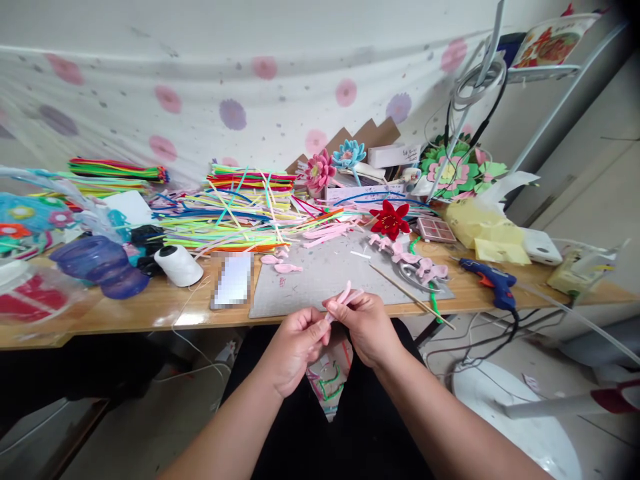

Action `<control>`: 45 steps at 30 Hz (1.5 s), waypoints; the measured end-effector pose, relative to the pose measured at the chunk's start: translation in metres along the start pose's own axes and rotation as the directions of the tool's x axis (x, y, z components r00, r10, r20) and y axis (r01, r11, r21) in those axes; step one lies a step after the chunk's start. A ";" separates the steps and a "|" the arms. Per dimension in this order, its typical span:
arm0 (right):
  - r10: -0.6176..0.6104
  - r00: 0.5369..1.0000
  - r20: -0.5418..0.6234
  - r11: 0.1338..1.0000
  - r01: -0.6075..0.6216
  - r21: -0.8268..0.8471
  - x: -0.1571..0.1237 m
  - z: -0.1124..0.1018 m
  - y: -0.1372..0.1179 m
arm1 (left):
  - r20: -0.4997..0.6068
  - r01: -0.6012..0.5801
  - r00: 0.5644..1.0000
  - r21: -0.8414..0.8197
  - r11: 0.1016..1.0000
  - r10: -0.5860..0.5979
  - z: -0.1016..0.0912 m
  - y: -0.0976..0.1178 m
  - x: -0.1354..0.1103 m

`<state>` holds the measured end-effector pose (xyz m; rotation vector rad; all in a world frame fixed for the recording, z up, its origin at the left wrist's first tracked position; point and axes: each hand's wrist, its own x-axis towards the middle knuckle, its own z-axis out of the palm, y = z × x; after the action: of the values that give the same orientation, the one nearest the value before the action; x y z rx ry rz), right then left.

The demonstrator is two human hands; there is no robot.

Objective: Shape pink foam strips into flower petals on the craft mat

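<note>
A pale pink pipe cleaner (346, 293) is pinched between my two hands, just past the table's front edge and above my lap. My left hand (299, 343) has thumb and fingers closed on its lower end. Closer to the bent upper end, my right hand (364, 327) grips it too. Beyond them lies a grey cutting mat (320, 280). On its left side rest several pink looped petals (287, 268). To the right, a row of pink shaped pieces (407, 255) sits by a roll of wire (417, 277) and a thin wooden stick (413, 298).
Piles of coloured pipe cleaners (225, 220) line the back. A phone (231, 280) and white thread cone (179, 265) stand left of the mat. On the right lies a blue glue gun (493, 280), its cord hanging down. A red flower (390, 220) lies behind the mat.
</note>
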<state>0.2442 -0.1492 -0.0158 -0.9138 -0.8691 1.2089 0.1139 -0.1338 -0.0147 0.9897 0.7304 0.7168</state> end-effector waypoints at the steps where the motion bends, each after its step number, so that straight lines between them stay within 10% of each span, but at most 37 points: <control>1: 0.001 1.000 -0.017 1.000 -0.002 -0.014 0.001 0.000 0.002 | -0.027 -0.011 1.000 0.021 1.000 0.012 -0.001 0.000 0.000; 6: -0.091 0.995 -0.051 0.965 0.076 -0.252 -0.004 -0.005 0.003 | -0.170 -0.095 0.979 0.088 0.992 0.109 -0.002 -0.001 -0.005; 12: -0.422 0.905 0.057 0.628 0.337 -0.701 -0.019 -0.008 -0.007 | -0.233 -0.097 0.967 0.045 0.994 0.105 0.006 -0.002 -0.010; 18: -0.425 0.746 0.514 0.375 0.661 -0.650 -0.021 -0.015 -0.015 | -0.210 -0.040 0.977 -0.005 0.999 0.038 0.005 -0.002 -0.012; 21: -0.326 0.662 0.675 0.111 0.736 -0.668 -0.020 -0.020 -0.028 | -0.152 0.008 0.988 0.018 1.000 -0.005 0.000 -0.004 -0.015; 25: -0.307 0.510 0.803 -0.233 0.778 -0.583 -0.017 -0.024 -0.045 | -0.070 0.058 0.996 -0.007 0.998 -0.058 -0.003 -0.002 -0.017; 28: -0.348 0.439 0.829 -0.296 0.787 -0.541 -0.012 -0.024 -0.053 | 0.007 0.057 0.998 -0.016 0.998 -0.057 -0.004 0.004 -0.018; 32: -0.288 0.477 0.830 -0.230 0.807 -0.544 -0.004 -0.022 -0.059 | 0.049 -0.002 0.999 0.073 0.997 -0.002 -0.007 0.011 -0.020; 36: -0.124 0.572 0.811 -0.053 0.812 -0.581 0.001 -0.015 -0.063 | 0.001 -0.143 0.986 0.525 0.839 0.168 -0.011 0.014 -0.022; 41: 0.037 0.767 0.641 0.338 0.594 -0.730 0.004 -0.007 -0.045 | 0.347 -0.450 0.795 0.888 0.099 0.498 -0.018 0.020 -0.020; 45: 0.305 0.922 0.238 0.771 -0.092 -0.630 -0.001 0.000 -0.008 | 0.662 -0.537 0.567 0.749 -0.388 0.491 -0.028 0.022 -0.013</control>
<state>0.2469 -0.1507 -0.0080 -1.3768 -1.5226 1.3086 0.0798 -0.1230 -0.0025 3.0226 0.6096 0.9511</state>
